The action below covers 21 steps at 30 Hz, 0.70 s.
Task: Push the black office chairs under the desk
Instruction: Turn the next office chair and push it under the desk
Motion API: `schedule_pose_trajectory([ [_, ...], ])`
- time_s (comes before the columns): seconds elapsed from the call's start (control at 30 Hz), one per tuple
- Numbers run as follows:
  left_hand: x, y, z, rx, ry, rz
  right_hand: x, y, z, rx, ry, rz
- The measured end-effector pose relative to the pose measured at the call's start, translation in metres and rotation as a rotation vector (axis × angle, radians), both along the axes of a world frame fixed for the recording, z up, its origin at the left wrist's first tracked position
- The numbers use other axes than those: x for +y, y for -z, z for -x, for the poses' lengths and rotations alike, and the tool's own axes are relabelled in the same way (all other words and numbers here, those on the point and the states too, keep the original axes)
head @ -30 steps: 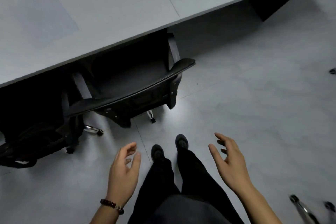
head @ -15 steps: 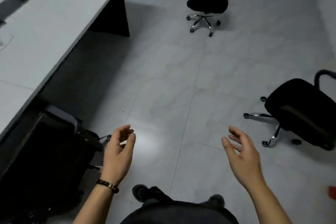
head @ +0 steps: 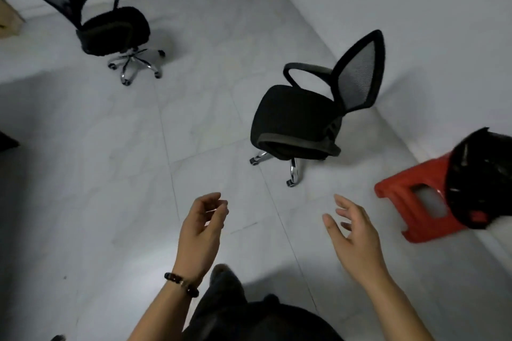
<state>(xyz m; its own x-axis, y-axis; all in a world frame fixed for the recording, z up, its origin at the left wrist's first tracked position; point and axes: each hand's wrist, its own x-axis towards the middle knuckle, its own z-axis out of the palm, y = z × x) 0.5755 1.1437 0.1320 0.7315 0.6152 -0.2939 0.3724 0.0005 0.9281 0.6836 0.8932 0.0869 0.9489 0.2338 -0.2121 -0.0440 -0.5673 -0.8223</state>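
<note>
Two black office chairs with mesh backs and chrome wheeled bases stand loose on the grey tiled floor. The nearer chair [head: 299, 119] is ahead and slightly right, its back towards the right wall. The farther chair [head: 113, 26] is at the upper left near the back wall. My left hand [head: 202, 227] and my right hand [head: 352, 235] hover empty in front of me, fingers apart, well short of the nearer chair. The desk is almost out of view; only a dark corner [head: 7, 141] shows at the left edge.
A red plastic stool [head: 412, 202] stands at the right, partly covered by a black bag [head: 482, 174]. White walls close the room at the back and right. A cardboard box [head: 8, 18] sits at the far left. My dark trousers fill the bottom.
My view has swung right, away from the desk and the chair tucked under it, onto the two loose chairs. Both hands stayed raised and empty.
</note>
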Motion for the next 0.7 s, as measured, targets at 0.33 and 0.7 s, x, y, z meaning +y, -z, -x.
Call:
schedule_pose_trajectory([
  [0.33,-0.068,0.071,-0.247,0.089,0.247,-0.001,-0.086,0.055,-0.186,0.025,0.232,0.011],
  [0.7,-0.107,0.032,-0.565,0.027,0.366,-0.062,-0.139,-0.006,-0.494,-0.063,0.179,0.148],
])
